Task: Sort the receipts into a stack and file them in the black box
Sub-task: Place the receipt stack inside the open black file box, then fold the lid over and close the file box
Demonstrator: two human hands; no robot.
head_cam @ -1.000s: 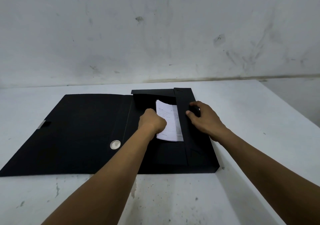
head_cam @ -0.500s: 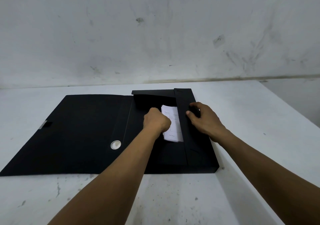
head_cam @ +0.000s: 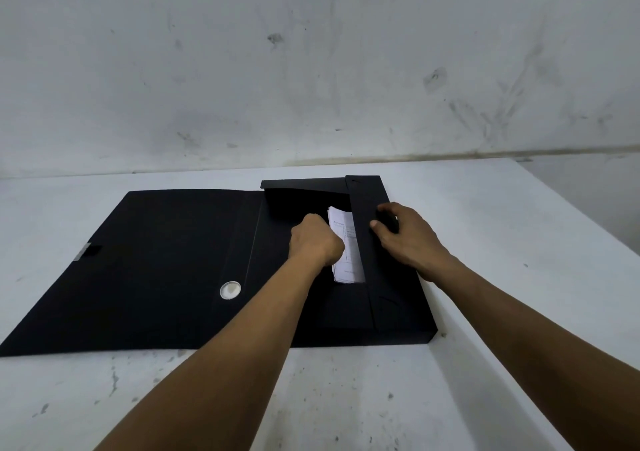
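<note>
White and matte, the table (head_cam: 346, 398) is scuffed with grey specks and scratches along its near edge, where two bare forearms reach forward over it. Beyond them lies the black box (head_cam: 398, 315), a flat file case of stiff, dull board, lying open. Its wide lid (head_cam: 156, 260) is spread flat to the left, with a round metal-rimmed hole (head_cam: 230, 290) in the spine strip and a small closure tab (head_cam: 88, 251) at the far-left edge.

Inside the tray, the left hand (head_cam: 317, 241) is curled into a loose fist with its fingers closed on the left edge of the receipts (head_cam: 348, 242), a thin stack of white printed slips standing on edge and leaning towards the right wall. The knuckles cover the stack's left part.

A long narrow side flap (head_cam: 363, 242) runs along the tray's right side and hides the right edge of the papers. The right hand (head_cam: 408, 239) grips this flap, thumb on its inner face and fingers bent over the top.

A shorter end flap (head_cam: 304, 183) stands at the tray's far end. Behind it rises a grey wall (head_cam: 311, 69), mottled with dark smudges.
</note>
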